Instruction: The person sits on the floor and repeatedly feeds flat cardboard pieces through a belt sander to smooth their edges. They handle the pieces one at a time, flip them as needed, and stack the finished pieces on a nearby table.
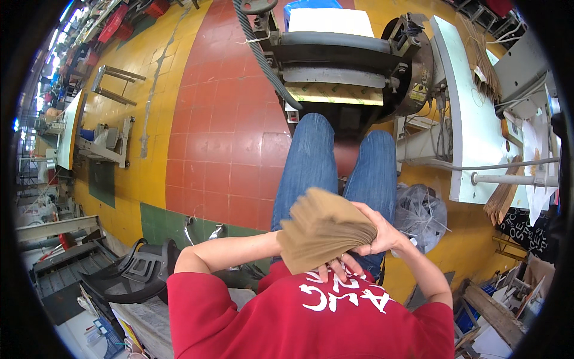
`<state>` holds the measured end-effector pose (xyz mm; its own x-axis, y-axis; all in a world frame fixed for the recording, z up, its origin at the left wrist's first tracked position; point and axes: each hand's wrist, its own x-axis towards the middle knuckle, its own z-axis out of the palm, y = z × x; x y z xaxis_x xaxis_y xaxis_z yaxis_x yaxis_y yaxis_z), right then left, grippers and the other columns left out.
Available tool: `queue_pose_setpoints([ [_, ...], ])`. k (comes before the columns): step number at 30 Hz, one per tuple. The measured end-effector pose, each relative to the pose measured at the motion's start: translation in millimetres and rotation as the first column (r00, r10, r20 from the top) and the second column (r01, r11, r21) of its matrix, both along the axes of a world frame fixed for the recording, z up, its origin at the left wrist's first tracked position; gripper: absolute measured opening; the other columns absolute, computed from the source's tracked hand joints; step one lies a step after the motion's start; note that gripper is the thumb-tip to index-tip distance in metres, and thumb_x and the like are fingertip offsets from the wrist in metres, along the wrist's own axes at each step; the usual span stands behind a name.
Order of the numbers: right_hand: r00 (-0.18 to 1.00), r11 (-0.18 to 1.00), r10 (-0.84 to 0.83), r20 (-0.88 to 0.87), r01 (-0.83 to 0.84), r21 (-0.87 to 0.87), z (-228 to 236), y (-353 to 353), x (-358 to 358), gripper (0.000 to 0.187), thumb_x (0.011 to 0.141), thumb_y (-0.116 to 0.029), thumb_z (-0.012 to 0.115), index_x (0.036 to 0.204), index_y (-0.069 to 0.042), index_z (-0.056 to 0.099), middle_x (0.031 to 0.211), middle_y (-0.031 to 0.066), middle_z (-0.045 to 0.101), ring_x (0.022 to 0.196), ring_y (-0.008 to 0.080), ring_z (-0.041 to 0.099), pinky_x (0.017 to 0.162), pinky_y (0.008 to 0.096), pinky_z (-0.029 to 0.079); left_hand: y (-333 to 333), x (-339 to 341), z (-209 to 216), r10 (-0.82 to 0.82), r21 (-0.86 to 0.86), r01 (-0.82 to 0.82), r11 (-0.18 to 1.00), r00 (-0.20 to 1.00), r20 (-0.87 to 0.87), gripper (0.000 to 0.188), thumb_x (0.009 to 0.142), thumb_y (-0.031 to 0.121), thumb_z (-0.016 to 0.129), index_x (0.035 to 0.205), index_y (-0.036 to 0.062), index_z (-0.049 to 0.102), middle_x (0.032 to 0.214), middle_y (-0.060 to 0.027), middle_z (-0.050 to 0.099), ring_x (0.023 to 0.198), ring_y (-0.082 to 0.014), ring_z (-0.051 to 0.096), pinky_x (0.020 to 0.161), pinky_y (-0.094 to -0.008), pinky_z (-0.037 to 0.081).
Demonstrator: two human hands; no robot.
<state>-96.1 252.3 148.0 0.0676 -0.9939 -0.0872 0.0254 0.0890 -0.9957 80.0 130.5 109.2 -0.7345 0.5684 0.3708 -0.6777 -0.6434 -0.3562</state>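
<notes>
Two bare hands hold one fanned stack of brown paper sheets [320, 230] against the lap, just above the hem of a red shirt with white lettering [311, 317]. The right hand [373, 233] curls over the stack's right edge, thumb on top and fingers closed around it. The left hand [338, 267] lies mostly under the stack; only its fingertips show below the lower edge, pressed to the sheets. Blue-jeaned legs [311, 161] extend toward a grey metal machine [335, 54], which carries a pale yellow strip [335, 93] along its front and a white sheet [329, 21] on top. A small yellow label [418, 91] sits on the round housing at its right. A white bench [472, 119] stands at right, a grey plastic bag [420, 215] beside the right leg. The floor is tiled red [227, 119], yellow [131, 137] and green [161, 224].
</notes>
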Motion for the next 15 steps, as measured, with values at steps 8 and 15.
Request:
queue_pose_setpoints([
  [8, 0.765, 0.891, -0.394, 0.510, 0.181, 0.417, -9, 26, 3, 0.095, 0.054, -0.016, 0.076, 0.139, -0.001, 0.036, 0.129, 0.0106, 0.052, 0.119, 0.0250, 0.052, 0.104, 0.0386, 0.040, -65, -17, 36, 0.078, -0.524, -0.074, 0.848, 0.997, -0.014, 0.135, 0.057, 0.098, 0.015, 0.143, -0.0045, 0.028, 0.124, -0.0293, 0.050, 0.112, -0.0355, 0.056, 0.078, -0.0490, 0.057],
  [15, 0.809, 0.785, -0.562, 0.173, 0.456, 0.420, 22, -16, -3, 0.087, 0.057, -0.020, 0.074, 0.135, 0.000, 0.041, 0.124, 0.0125, 0.057, 0.113, 0.0245, 0.057, 0.097, 0.0368, 0.045, -52, -37, 55, 0.563, -0.939, -0.126, -0.321, 0.772, -0.296, 0.104, 0.076, 0.086, 0.033, 0.147, 0.0117, 0.020, 0.146, -0.0151, 0.029, 0.133, -0.0281, 0.034, 0.104, -0.0480, 0.033],
])
